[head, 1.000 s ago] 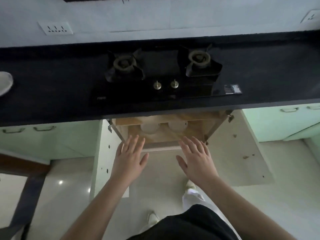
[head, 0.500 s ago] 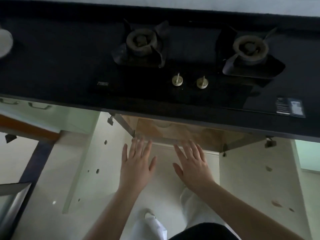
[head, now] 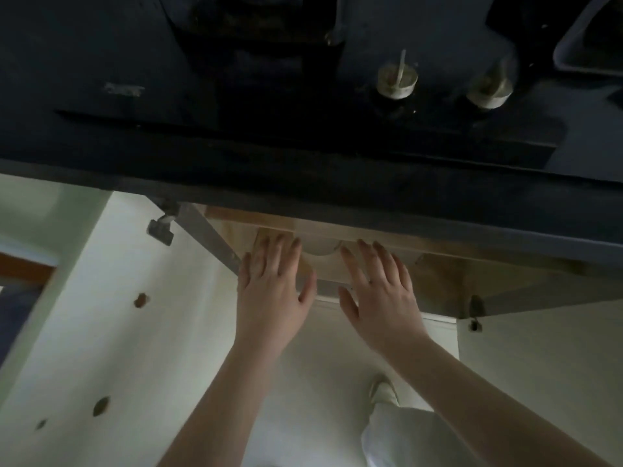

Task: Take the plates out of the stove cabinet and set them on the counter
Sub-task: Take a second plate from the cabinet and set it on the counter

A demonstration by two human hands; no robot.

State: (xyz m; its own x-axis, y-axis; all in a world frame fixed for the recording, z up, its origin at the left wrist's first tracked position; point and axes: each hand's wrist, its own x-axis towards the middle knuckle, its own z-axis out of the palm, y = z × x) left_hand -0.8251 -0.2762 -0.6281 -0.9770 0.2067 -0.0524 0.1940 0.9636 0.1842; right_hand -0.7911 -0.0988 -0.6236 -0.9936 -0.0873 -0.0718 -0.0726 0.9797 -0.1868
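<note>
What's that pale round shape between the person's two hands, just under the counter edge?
In the head view, between the left hand and the right hand, a plate shows its pale curved edge inside the stove cabinet. Neither hand holds it.

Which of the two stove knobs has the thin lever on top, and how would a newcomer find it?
Start at the black stove top above the open cabinet. Two pale round knobs sit side by side near its front edge. The left knob carries a thin upright lever; the right knob looks blurred.

Home kitchen.
Dark counter (head: 101,156) with inset gas hob, two knobs (head: 397,80); pale-green cabinet doors (head: 111,332) below.
</note>
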